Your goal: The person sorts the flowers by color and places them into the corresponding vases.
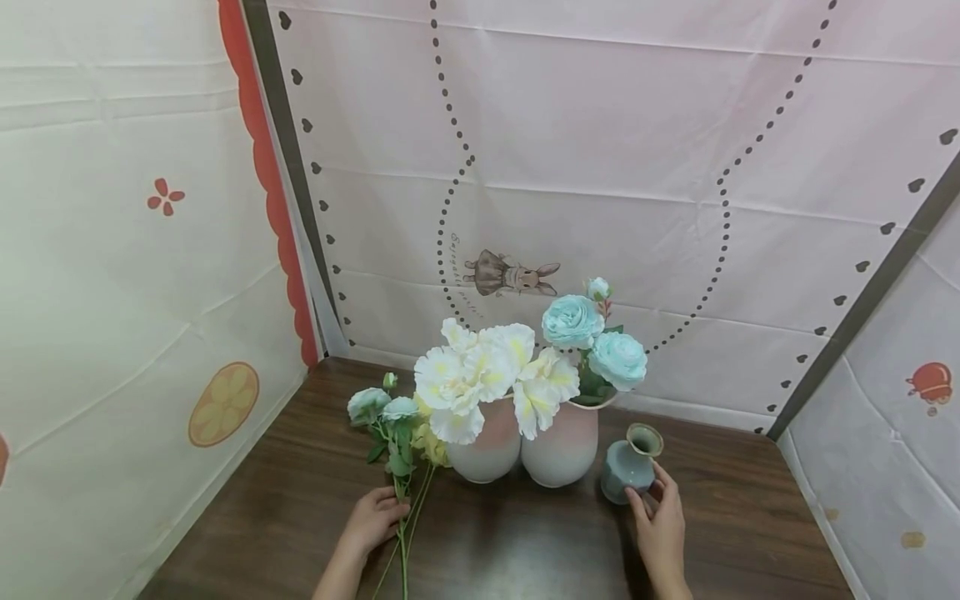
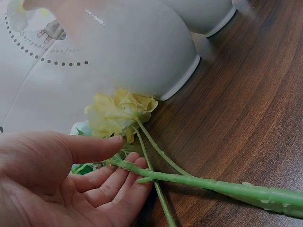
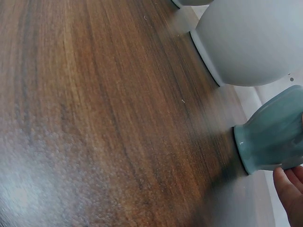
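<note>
My left hand [image 1: 378, 518] is at the left, its thumb and loosely curled fingers around the green stem [image 2: 213, 184] of an artificial flower spray. Pale blue-green blooms [image 1: 369, 406] top that spray, pointing away from me. A yellow flower [image 2: 116, 113] with thin stems lies beside it, those stems crossing behind the held one. On the right, my right hand [image 1: 662, 517] grips a small blue-grey vase [image 1: 626, 468] low on its side, thumb in front. The vase has a flared brownish rim, and its base is at the tabletop. Most of this hand falls outside the right wrist view.
Two pink-and-white vases [image 1: 486, 454] stand side by side between my hands. White-and-yellow flowers [image 1: 480, 371] and light blue flowers [image 1: 618, 358] fill them. A printed cloth [image 1: 600, 125] hangs behind the dark wooden table [image 1: 525, 558], with side cloths left and right.
</note>
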`<state>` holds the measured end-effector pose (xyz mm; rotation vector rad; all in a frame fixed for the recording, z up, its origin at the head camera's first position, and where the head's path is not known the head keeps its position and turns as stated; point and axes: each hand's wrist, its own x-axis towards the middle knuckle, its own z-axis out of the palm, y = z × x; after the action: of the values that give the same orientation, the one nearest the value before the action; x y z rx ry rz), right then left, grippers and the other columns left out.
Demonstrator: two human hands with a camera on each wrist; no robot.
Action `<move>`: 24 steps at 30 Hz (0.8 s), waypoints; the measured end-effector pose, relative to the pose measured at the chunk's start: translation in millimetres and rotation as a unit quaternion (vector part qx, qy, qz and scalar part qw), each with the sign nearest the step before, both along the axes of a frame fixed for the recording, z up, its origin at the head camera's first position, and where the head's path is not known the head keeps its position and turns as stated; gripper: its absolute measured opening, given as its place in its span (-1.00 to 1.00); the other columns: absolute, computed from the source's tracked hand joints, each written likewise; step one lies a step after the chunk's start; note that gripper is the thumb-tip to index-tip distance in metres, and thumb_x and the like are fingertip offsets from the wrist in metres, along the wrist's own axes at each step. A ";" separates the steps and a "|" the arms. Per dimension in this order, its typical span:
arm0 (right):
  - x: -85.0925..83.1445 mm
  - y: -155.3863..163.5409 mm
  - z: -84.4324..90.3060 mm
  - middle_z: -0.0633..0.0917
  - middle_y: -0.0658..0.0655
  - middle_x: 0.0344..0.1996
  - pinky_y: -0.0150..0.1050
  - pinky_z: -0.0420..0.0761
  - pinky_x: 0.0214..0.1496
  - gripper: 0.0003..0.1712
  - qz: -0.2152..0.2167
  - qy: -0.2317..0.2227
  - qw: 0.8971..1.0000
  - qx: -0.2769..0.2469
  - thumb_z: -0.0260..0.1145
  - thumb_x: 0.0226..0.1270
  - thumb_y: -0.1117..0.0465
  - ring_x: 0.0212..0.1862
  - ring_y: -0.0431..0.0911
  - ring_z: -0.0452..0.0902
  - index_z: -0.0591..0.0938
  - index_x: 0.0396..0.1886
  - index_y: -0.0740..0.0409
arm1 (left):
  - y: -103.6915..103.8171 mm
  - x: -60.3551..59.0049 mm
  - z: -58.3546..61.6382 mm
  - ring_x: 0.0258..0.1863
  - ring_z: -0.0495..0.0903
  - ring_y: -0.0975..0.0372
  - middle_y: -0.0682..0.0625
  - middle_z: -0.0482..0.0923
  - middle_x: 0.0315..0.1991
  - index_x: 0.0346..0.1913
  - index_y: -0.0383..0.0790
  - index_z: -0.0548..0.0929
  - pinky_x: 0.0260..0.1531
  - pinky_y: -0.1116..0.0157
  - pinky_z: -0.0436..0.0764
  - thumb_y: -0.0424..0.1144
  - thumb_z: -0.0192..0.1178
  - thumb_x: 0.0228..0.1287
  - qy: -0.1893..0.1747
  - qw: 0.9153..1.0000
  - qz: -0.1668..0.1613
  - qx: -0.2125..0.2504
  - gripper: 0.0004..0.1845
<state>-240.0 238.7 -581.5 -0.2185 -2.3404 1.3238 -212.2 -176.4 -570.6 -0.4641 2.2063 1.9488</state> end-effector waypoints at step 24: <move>0.6 -0.1 0.8 0.50 0.45 0.16 0.02 0.61 0.14 -0.30 0.006 -0.023 1.000 -0.009 0.30 0.38 0.37 0.21 0.34 0.52 0.24 0.45 0.29 | -6.9 9.1 5.3 -0.25 0.69 0.25 -0.33 0.66 0.02 0.26 -0.61 0.39 -0.29 0.30 0.72 -0.55 0.16 0.31 0.032 0.998 0.056 0.018 -0.53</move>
<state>-239.4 238.7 -580.7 -0.2428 -2.3714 1.3592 -203.1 -183.2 -565.3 -0.5384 2.2247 2.0849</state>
